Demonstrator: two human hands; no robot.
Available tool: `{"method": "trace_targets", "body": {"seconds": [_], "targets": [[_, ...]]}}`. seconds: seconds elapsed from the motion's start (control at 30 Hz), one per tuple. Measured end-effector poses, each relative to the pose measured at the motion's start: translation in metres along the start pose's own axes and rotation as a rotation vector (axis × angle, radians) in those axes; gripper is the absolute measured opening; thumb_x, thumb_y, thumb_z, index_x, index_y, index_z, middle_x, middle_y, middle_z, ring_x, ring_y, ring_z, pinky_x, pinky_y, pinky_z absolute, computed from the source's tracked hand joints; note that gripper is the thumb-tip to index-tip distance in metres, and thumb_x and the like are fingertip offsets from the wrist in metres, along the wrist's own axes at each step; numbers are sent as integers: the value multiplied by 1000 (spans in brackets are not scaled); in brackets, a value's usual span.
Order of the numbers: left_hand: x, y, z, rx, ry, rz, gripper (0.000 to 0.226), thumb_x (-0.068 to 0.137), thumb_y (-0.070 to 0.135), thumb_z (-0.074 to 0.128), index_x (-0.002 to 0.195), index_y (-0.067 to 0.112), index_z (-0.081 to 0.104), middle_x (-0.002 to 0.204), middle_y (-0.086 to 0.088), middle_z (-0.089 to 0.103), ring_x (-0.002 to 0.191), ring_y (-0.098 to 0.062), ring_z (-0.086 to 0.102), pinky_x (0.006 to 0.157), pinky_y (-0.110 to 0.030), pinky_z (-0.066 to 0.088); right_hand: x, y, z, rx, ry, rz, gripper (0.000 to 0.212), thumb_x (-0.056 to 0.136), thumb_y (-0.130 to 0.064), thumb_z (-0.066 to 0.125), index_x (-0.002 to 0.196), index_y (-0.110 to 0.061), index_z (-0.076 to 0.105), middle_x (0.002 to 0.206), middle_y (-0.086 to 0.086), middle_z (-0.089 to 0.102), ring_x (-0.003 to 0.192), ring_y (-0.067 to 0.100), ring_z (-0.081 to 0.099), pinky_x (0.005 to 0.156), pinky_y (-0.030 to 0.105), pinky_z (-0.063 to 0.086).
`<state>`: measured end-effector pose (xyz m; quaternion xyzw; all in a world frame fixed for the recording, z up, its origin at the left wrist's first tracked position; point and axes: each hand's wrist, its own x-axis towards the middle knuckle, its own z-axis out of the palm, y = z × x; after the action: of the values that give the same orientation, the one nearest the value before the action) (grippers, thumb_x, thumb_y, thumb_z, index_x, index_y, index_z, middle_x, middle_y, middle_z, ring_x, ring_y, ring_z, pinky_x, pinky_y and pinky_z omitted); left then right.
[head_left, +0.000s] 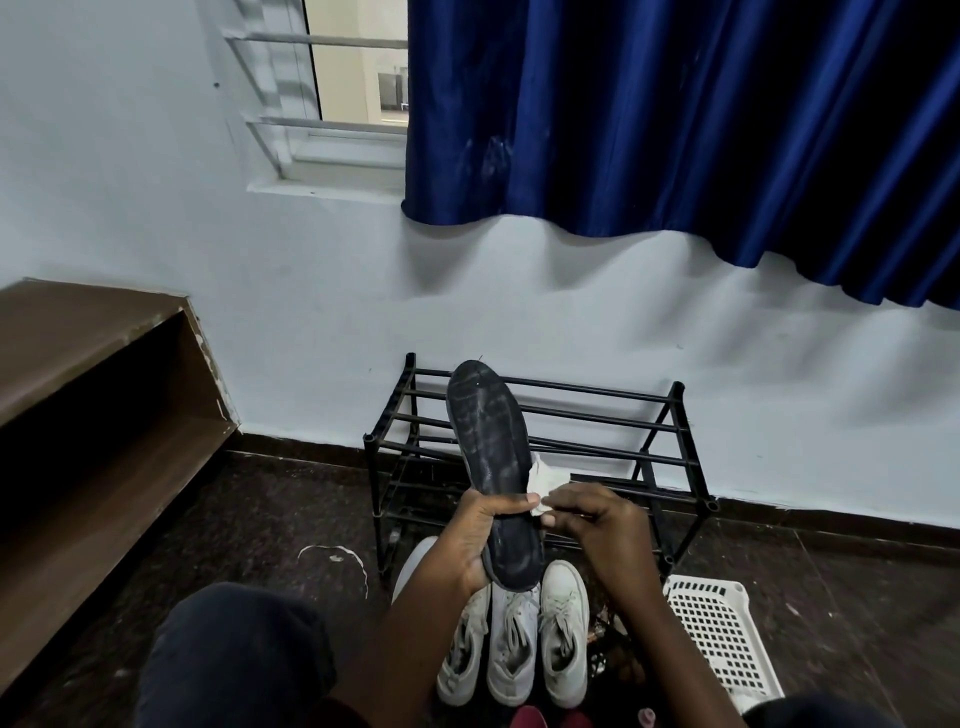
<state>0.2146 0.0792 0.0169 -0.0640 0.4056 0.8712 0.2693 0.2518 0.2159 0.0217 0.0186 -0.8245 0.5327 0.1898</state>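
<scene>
A dark shoe (491, 441) is held up sole-outward, toe pointing up, in front of a black metal shoe rack (670, 415). My left hand (480, 535) grips its heel end, thumb across the sole. My right hand (602, 525) pinches a small white cloth (543, 480) against the shoe's right edge. The sole shows pale dusty streaks.
Three white sneakers (511, 639) stand on the dark floor below my hands. A white perforated plastic basket (722, 634) lies at the right. A brown wooden shelf unit (93, 415) fills the left. A blue curtain (675, 119) hangs over the window. My knee (234, 660) is at bottom left.
</scene>
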Motion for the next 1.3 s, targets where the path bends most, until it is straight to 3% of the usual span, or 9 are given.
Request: {"method": "trace_targets", "body": {"seconds": [0.23,0.43,0.73,0.87,0.97,1.03,1.1,1.2,1.3], "targets": [[4,1,1,25,102,70,25,72,-12,62,97,-7,59,66,-15,66,57,-26,64,56,-30,56,8,-6,1,455,-40,371,6,77,4,67,80,0,72,74,17,71,66,23,68,57,25,54],[10,1,-2,14,140,81,26,76,-18,58,101,-9,59,70,-18,68,59,-28,66,59,-30,58,15,-3,12,743,14,583,17,83,5,57,68,0,64,65,13,63,64,22,63,57,23,53],[14,4,-10,87,160,99,34,73,-18,61,107,-13,56,69,-19,65,50,-24,61,52,-28,53,20,-5,28,781,101,617,21,89,1,52,69,-2,61,62,12,63,54,21,59,58,30,51],[16,8,-12,150,172,117,40,70,-20,64,108,-11,55,73,-19,64,52,-25,61,53,-28,53,24,-5,31,792,183,672,18,88,1,52,73,-3,61,58,4,65,51,14,60,49,23,49],[14,11,-16,171,178,95,35,68,-18,66,100,-6,59,68,-15,64,52,-26,60,55,-30,53,33,-2,26,858,311,724,19,92,-4,49,77,-8,60,57,-1,64,51,11,60,48,23,48],[10,12,-20,220,161,73,37,62,-13,71,97,-7,58,63,-16,61,50,-27,60,54,-30,51,38,2,21,840,363,742,21,95,-7,44,80,-8,59,68,4,63,57,14,61,54,27,49],[7,10,-22,267,145,52,42,56,-7,72,95,-9,56,61,-19,60,48,-27,60,53,-29,50,41,5,22,818,360,772,22,96,-6,39,84,-4,58,75,9,61,54,13,62,50,26,52],[8,1,-21,214,101,12,35,56,-6,68,89,-7,56,59,-19,58,46,-27,59,51,-29,51,47,5,26,809,401,836,27,95,2,39,71,-2,51,70,12,55,47,16,59,36,22,47],[7,-7,-25,197,76,-7,29,53,-5,70,80,-7,60,59,-19,60,47,-27,59,55,-29,51,53,4,26,800,431,862,27,91,8,43,66,0,47,67,13,51,41,15,57,35,22,46]]}}
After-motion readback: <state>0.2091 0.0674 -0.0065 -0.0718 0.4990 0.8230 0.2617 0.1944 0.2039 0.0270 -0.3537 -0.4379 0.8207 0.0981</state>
